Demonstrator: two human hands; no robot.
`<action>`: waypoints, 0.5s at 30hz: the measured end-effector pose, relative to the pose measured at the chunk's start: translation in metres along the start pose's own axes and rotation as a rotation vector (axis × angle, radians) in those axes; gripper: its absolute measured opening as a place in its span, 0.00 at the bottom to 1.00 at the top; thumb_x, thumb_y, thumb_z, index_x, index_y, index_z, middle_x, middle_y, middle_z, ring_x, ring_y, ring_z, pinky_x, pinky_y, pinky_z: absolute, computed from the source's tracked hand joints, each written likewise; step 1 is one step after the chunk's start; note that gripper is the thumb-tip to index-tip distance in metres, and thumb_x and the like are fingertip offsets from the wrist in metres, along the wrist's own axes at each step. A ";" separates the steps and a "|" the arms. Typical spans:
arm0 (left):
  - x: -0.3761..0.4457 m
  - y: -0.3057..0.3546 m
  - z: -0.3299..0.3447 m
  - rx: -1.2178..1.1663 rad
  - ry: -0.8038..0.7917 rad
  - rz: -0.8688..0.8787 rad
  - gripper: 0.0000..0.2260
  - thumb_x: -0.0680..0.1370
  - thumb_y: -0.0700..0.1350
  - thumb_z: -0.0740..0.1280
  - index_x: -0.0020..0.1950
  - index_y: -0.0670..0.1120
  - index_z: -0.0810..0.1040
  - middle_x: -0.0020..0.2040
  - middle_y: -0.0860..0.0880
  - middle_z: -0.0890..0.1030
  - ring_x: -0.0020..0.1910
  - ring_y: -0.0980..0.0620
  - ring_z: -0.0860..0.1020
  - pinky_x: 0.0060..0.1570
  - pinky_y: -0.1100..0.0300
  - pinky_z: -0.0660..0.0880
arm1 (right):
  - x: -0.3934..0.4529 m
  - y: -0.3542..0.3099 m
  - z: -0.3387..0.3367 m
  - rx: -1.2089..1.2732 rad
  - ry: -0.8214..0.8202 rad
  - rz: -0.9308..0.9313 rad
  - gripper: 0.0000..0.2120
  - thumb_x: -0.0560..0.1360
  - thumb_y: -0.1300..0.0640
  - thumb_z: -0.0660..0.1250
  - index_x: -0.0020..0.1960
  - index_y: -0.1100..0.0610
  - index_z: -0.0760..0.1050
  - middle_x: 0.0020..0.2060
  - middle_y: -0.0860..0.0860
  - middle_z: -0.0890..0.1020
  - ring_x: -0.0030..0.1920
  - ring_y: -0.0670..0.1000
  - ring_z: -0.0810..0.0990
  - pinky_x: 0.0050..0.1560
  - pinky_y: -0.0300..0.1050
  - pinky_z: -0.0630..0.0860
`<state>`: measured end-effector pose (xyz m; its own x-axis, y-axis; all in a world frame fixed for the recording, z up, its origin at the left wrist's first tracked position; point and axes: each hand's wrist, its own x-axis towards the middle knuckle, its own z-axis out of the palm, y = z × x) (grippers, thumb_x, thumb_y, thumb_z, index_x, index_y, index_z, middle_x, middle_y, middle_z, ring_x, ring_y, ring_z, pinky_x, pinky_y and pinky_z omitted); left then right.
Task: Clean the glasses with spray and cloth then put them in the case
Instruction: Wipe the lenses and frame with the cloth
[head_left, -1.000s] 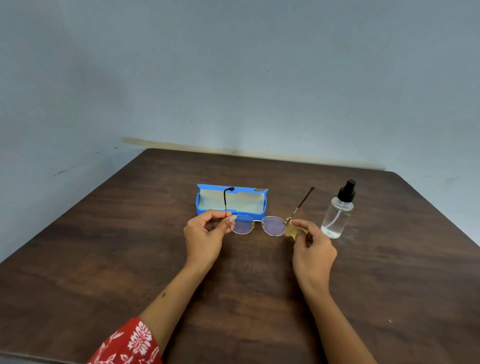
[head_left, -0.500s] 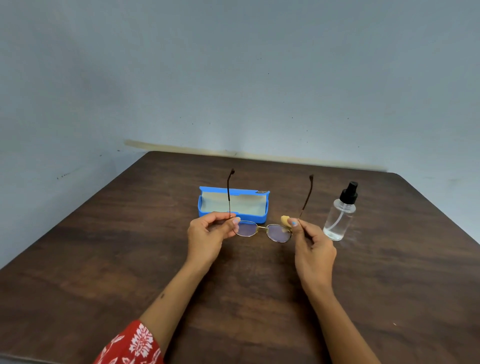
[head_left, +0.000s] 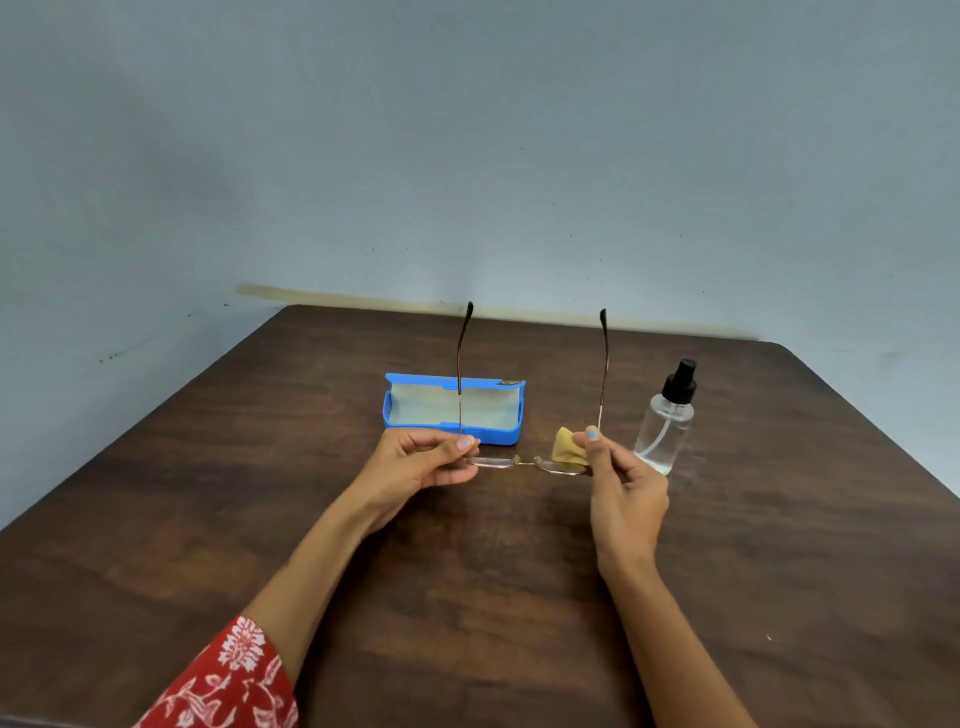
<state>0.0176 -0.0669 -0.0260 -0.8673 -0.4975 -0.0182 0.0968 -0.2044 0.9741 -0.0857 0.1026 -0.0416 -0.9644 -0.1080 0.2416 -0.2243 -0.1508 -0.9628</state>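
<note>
Both hands grip the glasses (head_left: 524, 461) above the table (head_left: 208, 519), left hand (head_left: 415, 470) pinching one corner, right hand (head_left: 623, 486) pinching the other with the cloth (head_left: 566, 448) (wiping under way, I'd judge), blue case (head_left: 452, 408) lying open behind, unfilled, spray bottle (head_left: 665, 423) standing right.

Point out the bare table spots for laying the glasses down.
Bare wood lies left of the open blue case toward the brown wooden table edge, and between the forearms. It is crowded ahead: left hand and right hand hold the thin-framed glasses and tan cloth beside the clear spray bottle.
</note>
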 end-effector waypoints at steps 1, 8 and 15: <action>0.002 0.001 0.000 0.036 -0.009 -0.005 0.05 0.75 0.35 0.67 0.46 0.36 0.82 0.40 0.43 0.84 0.39 0.51 0.82 0.39 0.62 0.80 | 0.000 0.000 0.000 0.008 0.003 0.011 0.07 0.75 0.54 0.67 0.47 0.54 0.83 0.40 0.42 0.83 0.46 0.36 0.80 0.47 0.26 0.71; 0.018 0.014 0.009 0.160 -0.046 -0.005 0.05 0.75 0.36 0.66 0.44 0.35 0.81 0.35 0.43 0.84 0.34 0.51 0.83 0.38 0.62 0.81 | 0.010 0.005 0.003 0.108 0.068 0.109 0.06 0.75 0.52 0.68 0.44 0.51 0.84 0.41 0.46 0.85 0.50 0.44 0.82 0.59 0.47 0.75; 0.014 0.013 0.015 0.096 0.068 0.120 0.07 0.76 0.37 0.66 0.41 0.35 0.81 0.31 0.44 0.83 0.31 0.51 0.82 0.34 0.63 0.80 | 0.011 0.011 0.010 0.116 0.074 0.166 0.17 0.77 0.44 0.62 0.39 0.50 0.84 0.41 0.47 0.86 0.50 0.50 0.82 0.61 0.55 0.74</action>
<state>-0.0004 -0.0636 -0.0101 -0.8171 -0.5697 0.0878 0.1480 -0.0601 0.9872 -0.0974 0.0902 -0.0481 -0.9954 -0.0688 0.0673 -0.0481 -0.2497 -0.9671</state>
